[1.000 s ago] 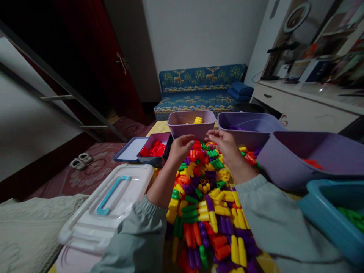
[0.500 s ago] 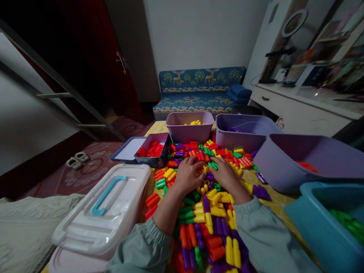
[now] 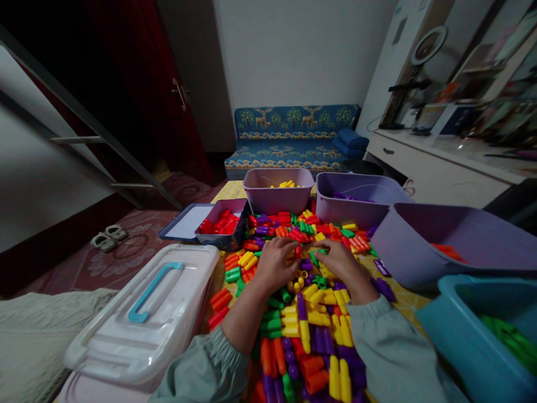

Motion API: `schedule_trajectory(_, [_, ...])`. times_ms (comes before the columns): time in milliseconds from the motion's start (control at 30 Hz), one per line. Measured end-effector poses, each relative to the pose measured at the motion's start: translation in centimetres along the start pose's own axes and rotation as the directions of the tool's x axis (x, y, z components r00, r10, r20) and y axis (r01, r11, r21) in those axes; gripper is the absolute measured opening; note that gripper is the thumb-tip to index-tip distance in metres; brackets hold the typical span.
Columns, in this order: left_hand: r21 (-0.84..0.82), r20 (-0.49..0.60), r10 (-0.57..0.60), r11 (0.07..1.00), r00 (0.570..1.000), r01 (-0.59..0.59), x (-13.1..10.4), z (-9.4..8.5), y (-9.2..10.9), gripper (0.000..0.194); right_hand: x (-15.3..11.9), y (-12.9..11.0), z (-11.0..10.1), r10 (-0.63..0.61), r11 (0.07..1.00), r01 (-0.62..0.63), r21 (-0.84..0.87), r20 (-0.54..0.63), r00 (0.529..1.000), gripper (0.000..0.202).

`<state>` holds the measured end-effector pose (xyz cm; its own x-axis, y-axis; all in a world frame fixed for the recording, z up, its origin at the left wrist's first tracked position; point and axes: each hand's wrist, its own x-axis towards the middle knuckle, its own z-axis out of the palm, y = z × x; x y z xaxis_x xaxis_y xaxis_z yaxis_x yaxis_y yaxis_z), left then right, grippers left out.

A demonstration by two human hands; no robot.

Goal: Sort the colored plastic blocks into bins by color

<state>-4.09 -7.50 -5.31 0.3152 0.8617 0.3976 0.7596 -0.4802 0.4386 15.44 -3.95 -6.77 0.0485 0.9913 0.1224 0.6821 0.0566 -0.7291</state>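
Note:
Bullet-shaped plastic building blocks (image 3: 312, 319) in red, orange, yellow, green and purple lie in a thick pile in front of me. Near its middle, my left hand (image 3: 277, 262) is curled, with a red block (image 3: 297, 252) at its fingertips. Opposite, my right hand (image 3: 339, 262) has its thumb and index finger closed around a green block (image 3: 315, 257), partly hidden by the fingers. The two hands' fingertips almost meet. Some blocks beneath both palms are hidden.
Beyond the pile stand a pink bin (image 3: 279, 196) with yellow blocks, a purple bin (image 3: 356, 207) with purple ones, and a lilac bin (image 3: 411, 246) with orange-red ones. A teal bin (image 3: 465, 324) is at right. Left are a tin (image 3: 229, 240) of red blocks and a lidded box (image 3: 168, 302).
My left hand's fingers have curled inward and a red block now shows at them. My right hand has shifted slightly right and down, its fingers drawn together. The view has tilted slightly.

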Motion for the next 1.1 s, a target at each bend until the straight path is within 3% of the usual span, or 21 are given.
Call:
schedule_trajectory(167, [0.139,-0.008,-0.095,0.986,0.995,0.095,-0.3,0.0,0.0,0.041,0.2,-1.3,-0.2,-0.009,0.893,0.009,0.450,-0.002,1.000,0.022])
schedule_trajectory(333, [0.074,-0.003,-0.089,0.993,0.996,0.089,-0.1,0.0,-0.3,0.041,-0.6,-3.2,0.0,0.024,0.763,-0.059,0.644,0.063,0.998,0.033])
schedule_trajectory(600, [-0.293,-0.136,-0.040,0.956,0.990,-0.002,0.0,0.2,-0.7,0.045,-1.4,-4.6,0.2,0.033,0.610,-0.196,0.768,0.222,0.974,0.034])
schedule_trajectory(867, [-0.190,-0.153,-0.022,0.982,0.988,-0.007,0.0,-0.2,-0.2,0.046,-1.5,-4.9,0.3,0.030,0.608,-0.178,0.773,0.202,0.979,0.034])
schedule_trajectory(1100, [-0.225,-0.136,-0.058,0.974,0.989,0.026,0.1,-0.7,-0.8,0.021,-1.6,-5.1,-0.1,0.026,0.682,-0.150,0.715,0.181,0.983,0.036])
